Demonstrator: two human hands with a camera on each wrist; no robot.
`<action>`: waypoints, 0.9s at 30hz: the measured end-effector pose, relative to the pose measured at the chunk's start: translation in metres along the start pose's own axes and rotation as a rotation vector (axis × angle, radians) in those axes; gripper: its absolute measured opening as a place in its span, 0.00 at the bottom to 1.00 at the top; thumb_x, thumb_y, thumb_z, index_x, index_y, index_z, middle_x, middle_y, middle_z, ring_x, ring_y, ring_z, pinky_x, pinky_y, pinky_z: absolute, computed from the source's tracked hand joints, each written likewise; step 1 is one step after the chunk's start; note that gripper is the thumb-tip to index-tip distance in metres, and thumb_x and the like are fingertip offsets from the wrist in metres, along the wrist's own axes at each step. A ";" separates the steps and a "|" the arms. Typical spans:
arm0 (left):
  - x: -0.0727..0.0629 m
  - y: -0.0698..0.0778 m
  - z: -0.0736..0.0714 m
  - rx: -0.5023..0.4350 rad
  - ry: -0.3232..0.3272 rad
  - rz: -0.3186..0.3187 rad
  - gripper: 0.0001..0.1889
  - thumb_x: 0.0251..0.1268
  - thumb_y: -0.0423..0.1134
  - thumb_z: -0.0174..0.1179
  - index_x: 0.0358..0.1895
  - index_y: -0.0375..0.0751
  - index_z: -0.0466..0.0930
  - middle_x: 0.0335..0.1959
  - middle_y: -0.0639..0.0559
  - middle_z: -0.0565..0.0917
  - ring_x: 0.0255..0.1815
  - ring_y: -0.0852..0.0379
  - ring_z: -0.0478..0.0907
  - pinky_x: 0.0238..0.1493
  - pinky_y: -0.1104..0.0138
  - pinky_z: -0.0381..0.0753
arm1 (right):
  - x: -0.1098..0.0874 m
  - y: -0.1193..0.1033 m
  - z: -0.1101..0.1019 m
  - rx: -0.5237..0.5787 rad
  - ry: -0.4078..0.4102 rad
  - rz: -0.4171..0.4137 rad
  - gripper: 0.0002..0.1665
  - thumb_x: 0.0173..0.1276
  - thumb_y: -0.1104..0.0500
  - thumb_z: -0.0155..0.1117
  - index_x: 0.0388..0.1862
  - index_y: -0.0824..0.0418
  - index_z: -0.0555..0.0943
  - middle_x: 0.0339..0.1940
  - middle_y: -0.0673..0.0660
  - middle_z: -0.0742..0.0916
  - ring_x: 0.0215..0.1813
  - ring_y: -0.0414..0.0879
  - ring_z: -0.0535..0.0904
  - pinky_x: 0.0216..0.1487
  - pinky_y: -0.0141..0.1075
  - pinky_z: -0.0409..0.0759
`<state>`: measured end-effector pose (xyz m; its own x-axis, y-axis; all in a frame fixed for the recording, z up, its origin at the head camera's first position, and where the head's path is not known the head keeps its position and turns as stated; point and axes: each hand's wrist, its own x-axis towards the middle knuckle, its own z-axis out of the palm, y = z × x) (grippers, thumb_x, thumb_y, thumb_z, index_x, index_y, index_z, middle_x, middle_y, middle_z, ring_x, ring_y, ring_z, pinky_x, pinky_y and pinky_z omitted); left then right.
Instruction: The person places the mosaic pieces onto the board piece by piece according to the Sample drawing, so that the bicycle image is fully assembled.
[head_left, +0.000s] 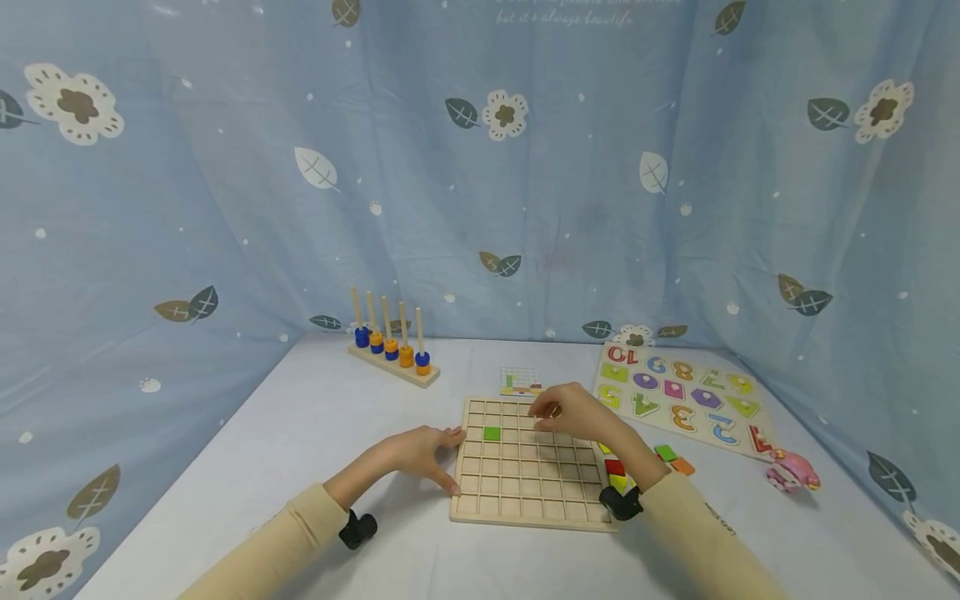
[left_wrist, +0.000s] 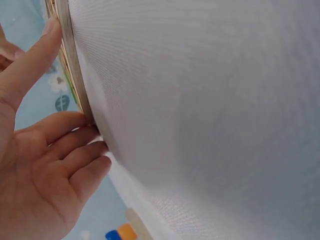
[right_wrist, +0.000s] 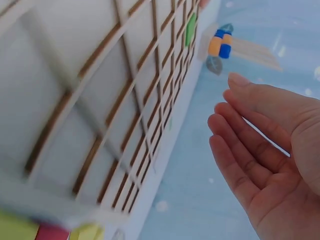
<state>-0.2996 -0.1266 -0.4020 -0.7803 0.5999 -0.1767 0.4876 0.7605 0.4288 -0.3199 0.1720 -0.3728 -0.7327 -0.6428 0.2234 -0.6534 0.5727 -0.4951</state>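
Note:
A wooden grid board (head_left: 498, 506) lies on the white table, with one green square tile (head_left: 491, 433) in a cell of its upper left part. My left hand (head_left: 420, 454) touches the board's left edge with thumb and fingertips spread along it; the left wrist view shows this hand (left_wrist: 47, 165) against the wooden rim (left_wrist: 75, 65). Above the board's upper right part hovers my right hand (head_left: 577, 412), fingers loosely bent. Nothing shows between its fingers (right_wrist: 235, 145) in the right wrist view. Loose coloured tiles, among them a red one (head_left: 615, 467), lie beside the board, partly behind the right forearm.
A peg stand (head_left: 393, 367) with blue and orange rings is at the back left. Behind the board lies a small picture card (head_left: 520, 381). A number-and-shape puzzle board (head_left: 682, 396) occupies the right, near a pink toy (head_left: 795, 471). Green (head_left: 665, 452) and orange tiles (head_left: 683, 466) lie nearby.

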 end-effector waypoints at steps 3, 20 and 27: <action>0.000 0.000 0.000 0.004 0.000 -0.003 0.47 0.45 0.52 0.75 0.69 0.35 0.66 0.72 0.44 0.63 0.72 0.45 0.60 0.70 0.53 0.59 | -0.013 0.003 -0.007 -0.029 0.000 0.021 0.11 0.62 0.64 0.69 0.43 0.66 0.85 0.38 0.59 0.87 0.39 0.45 0.82 0.42 0.36 0.83; 0.000 0.001 0.001 -0.003 0.002 -0.014 0.48 0.45 0.52 0.75 0.70 0.35 0.65 0.72 0.43 0.63 0.72 0.45 0.59 0.70 0.54 0.59 | -0.073 0.026 -0.031 -0.119 0.003 0.125 0.12 0.59 0.65 0.72 0.43 0.64 0.85 0.38 0.55 0.87 0.41 0.50 0.83 0.44 0.46 0.83; 0.000 0.000 0.001 -0.004 0.003 -0.016 0.48 0.45 0.52 0.75 0.70 0.36 0.64 0.72 0.43 0.62 0.73 0.45 0.59 0.70 0.54 0.60 | -0.092 0.043 -0.037 -0.146 0.005 0.152 0.12 0.58 0.63 0.72 0.42 0.62 0.85 0.37 0.51 0.86 0.39 0.48 0.81 0.42 0.42 0.83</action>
<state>-0.2993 -0.1263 -0.4031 -0.7892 0.5869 -0.1806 0.4735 0.7689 0.4297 -0.2874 0.2749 -0.3841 -0.8254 -0.5414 0.1599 -0.5559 0.7304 -0.3969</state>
